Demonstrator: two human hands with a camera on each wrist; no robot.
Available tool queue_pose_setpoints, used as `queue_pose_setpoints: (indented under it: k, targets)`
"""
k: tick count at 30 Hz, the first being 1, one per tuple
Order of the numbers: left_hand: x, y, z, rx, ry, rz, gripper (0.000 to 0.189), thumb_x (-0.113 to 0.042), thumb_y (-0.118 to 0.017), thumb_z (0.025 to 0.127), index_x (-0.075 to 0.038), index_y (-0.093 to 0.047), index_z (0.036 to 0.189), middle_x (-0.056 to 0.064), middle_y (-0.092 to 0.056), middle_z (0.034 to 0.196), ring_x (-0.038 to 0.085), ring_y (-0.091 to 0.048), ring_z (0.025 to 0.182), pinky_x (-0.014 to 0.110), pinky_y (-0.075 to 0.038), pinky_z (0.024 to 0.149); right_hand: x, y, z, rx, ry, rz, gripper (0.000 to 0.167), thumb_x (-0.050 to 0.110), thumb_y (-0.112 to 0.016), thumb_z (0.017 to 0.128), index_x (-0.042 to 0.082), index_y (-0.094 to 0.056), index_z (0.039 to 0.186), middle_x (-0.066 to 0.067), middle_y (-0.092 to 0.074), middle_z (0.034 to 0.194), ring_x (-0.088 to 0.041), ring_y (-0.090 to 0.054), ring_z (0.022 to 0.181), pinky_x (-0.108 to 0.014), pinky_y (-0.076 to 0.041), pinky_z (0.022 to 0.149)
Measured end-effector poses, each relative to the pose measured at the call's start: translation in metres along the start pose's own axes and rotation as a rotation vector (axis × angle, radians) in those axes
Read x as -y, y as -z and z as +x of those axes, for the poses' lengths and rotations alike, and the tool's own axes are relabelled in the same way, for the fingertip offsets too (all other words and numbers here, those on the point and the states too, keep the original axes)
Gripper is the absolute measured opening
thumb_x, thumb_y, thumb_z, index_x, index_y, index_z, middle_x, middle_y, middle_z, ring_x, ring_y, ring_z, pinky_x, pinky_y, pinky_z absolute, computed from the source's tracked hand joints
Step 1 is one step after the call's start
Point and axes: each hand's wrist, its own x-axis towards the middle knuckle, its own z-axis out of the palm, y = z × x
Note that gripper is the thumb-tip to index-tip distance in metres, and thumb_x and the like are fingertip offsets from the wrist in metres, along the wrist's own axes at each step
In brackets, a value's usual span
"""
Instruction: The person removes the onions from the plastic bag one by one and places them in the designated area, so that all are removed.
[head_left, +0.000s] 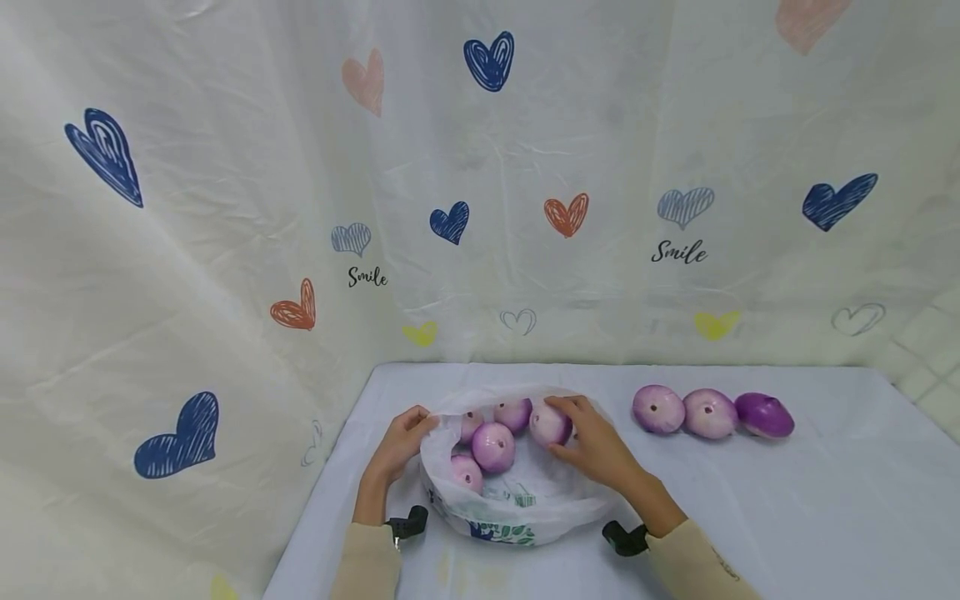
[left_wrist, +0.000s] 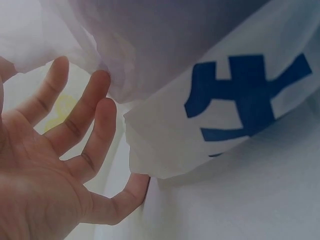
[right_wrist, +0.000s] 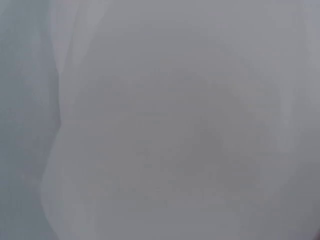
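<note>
A white plastic bag [head_left: 555,518] with blue and green print lies open on the table. My left hand [head_left: 399,446] pinches its rim at the left; in the left wrist view the other fingers [left_wrist: 85,112] spread beside the thin plastic. Inside the bag, my right hand [head_left: 596,442] holds a purple onion [head_left: 547,425] between thumb and fingers, towards the right side of the opening. Several more onions [head_left: 492,447] are grouped in the bag's left half. White plastic fills the right wrist view and hides that hand there.
To the right of the bag, a row of three onions [head_left: 710,413] stands on the white-covered table [head_left: 810,508], the rightmost one darker purple. A white curtain [head_left: 615,283] printed with hearts hangs behind the table and along the left.
</note>
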Motion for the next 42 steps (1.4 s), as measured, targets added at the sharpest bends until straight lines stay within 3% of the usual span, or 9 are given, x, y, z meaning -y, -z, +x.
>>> queue_pose_setpoints:
  k: [4,13,18,25,35,42]
  targets:
    - [0.000,0.000,0.001,-0.008,0.007,-0.006,0.019,-0.023,-0.064,0.102,-0.004,-0.063,0.100,0.001,-0.059,0.092,0.017,-0.057,0.084,0.029,-0.050,0.071,0.002,0.013,-0.007,-0.018,0.040,0.080,0.068,0.018,-0.086,0.082,0.010,-0.054,0.142,-0.013,-0.058,0.134,-0.021,-0.063,0.105,-0.036,-0.058,0.082]
    - [0.001,0.000,0.001,-0.022,0.003,-0.003,0.019,-0.023,-0.064,0.101,-0.004,-0.063,0.098,0.001,-0.060,0.091,0.016,-0.057,0.083,0.030,-0.051,0.070,-0.005,0.037,-0.020,-0.062,0.063,0.216,0.073,0.021,-0.087,0.082,0.012,-0.051,0.145,-0.008,-0.058,0.135,-0.013,-0.059,0.113,-0.036,-0.059,0.084]
    - [0.002,0.001,0.001,-0.015,0.006,-0.009,0.018,-0.023,-0.063,0.102,-0.005,-0.063,0.098,0.000,-0.060,0.091,0.016,-0.057,0.082,0.029,-0.050,0.069,-0.012,0.049,-0.028,-0.112,0.066,0.240,0.071,0.020,-0.086,0.083,0.014,-0.051,0.145,-0.006,-0.058,0.135,-0.004,-0.057,0.112,-0.029,-0.059,0.084]
    - [-0.001,0.001,-0.001,-0.017,0.006,0.002,0.020,-0.025,-0.063,0.102,-0.005,-0.063,0.100,0.001,-0.060,0.092,0.017,-0.058,0.082,0.030,-0.051,0.069,-0.024,0.066,-0.042,-0.175,-0.010,0.268,0.070,0.015,-0.086,0.083,0.012,-0.052,0.145,-0.007,-0.061,0.127,0.006,-0.058,0.106,-0.015,-0.053,0.085]
    - [-0.001,0.001,-0.002,-0.019,0.009,0.018,0.021,-0.028,-0.063,0.102,-0.007,-0.063,0.100,0.003,-0.061,0.095,0.018,-0.059,0.085,0.030,-0.052,0.071,-0.047,0.084,-0.064,-0.211,-0.148,0.250,0.074,0.017,-0.083,0.087,0.015,-0.045,0.150,-0.008,-0.055,0.133,0.014,-0.053,0.105,-0.008,-0.050,0.085]
    - [-0.001,0.001,-0.002,-0.016,0.008,0.010,0.022,-0.027,-0.063,0.102,-0.006,-0.063,0.101,0.003,-0.061,0.095,0.017,-0.059,0.084,0.029,-0.053,0.071,-0.058,0.090,-0.078,-0.204,-0.193,0.243,0.073,0.017,-0.082,0.088,0.008,-0.044,0.149,-0.014,-0.052,0.137,0.019,-0.050,0.104,-0.007,-0.049,0.082]
